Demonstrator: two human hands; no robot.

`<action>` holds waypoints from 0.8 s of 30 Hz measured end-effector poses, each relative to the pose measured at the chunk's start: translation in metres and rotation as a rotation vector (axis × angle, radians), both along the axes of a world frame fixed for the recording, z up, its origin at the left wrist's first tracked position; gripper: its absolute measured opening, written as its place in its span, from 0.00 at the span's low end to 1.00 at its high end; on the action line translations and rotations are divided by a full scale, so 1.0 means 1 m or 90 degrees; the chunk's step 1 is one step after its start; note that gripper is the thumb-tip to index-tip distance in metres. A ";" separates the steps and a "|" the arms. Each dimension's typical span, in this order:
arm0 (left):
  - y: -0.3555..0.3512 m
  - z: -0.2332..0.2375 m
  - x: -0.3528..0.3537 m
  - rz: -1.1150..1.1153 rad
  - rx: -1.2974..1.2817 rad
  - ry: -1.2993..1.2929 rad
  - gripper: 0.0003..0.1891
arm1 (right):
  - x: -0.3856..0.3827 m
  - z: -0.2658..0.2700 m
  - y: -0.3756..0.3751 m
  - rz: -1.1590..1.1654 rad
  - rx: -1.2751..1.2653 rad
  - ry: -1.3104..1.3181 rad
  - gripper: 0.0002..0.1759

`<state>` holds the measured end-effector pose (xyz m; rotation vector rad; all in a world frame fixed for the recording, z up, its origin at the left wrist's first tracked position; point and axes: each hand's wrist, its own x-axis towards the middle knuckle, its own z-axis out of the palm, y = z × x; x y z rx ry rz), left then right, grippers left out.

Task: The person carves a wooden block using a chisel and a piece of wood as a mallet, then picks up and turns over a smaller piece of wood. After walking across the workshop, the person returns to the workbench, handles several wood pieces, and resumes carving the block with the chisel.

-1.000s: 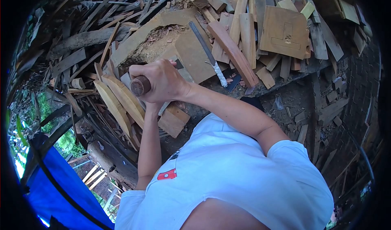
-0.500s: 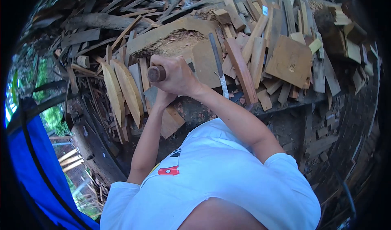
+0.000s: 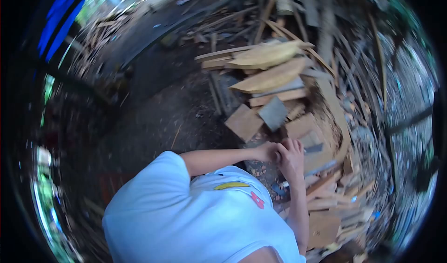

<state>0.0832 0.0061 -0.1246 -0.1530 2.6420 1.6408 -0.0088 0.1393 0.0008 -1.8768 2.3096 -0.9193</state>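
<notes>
My right hand (image 3: 292, 159) is closed round a tool with a dark handle. A flat grey blade (image 3: 314, 148) shows just beyond its fingers, over a pale wooden block (image 3: 321, 159). Against it, on the left, my left hand (image 3: 266, 151) is curled closed; its fingers are partly hidden and blurred, and what they hold cannot be made out. Above the hands lie a square grey piece (image 3: 273, 113) and a square brown board (image 3: 244, 123).
Two curved yellowish wood pieces (image 3: 270, 74) rest on planks farther up. A scrap pile with a square board (image 3: 323, 228) lies at the lower right. Long sticks (image 3: 361, 77) crowd the right side, and blue sheeting (image 3: 63, 16) hangs at the upper left.
The view has swung round, so the curved pieces now lie above the hands. The left hand, earlier mostly behind the right one, now shows beside it. The right hand still grips the tool.
</notes>
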 end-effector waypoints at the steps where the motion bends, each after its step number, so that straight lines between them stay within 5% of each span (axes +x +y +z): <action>1: 0.010 0.005 0.004 0.075 -0.002 -0.028 0.15 | -0.001 0.000 0.001 0.018 0.045 0.040 0.12; 3: 0.010 0.057 0.012 0.037 0.050 -0.191 0.17 | -0.003 -0.006 0.007 0.005 0.101 0.106 0.13; 8: 0.011 0.043 0.047 0.150 0.141 -0.165 0.15 | -0.027 -0.072 0.031 -0.050 0.251 0.117 0.25; 13: 0.003 0.033 0.095 0.206 0.080 -0.163 0.15 | -0.023 -0.070 0.028 -0.057 0.245 0.041 0.28; 17: -0.007 0.036 0.118 0.229 0.101 -0.171 0.14 | 0.020 -0.057 0.025 -0.160 0.124 0.139 0.30; 21: -0.025 0.032 0.124 0.208 0.092 -0.170 0.14 | 0.085 -0.065 0.058 -0.040 0.195 -0.202 0.28; 24: -0.051 0.032 0.132 0.177 0.092 -0.146 0.14 | 0.097 -0.148 0.100 -0.049 0.333 -0.353 0.28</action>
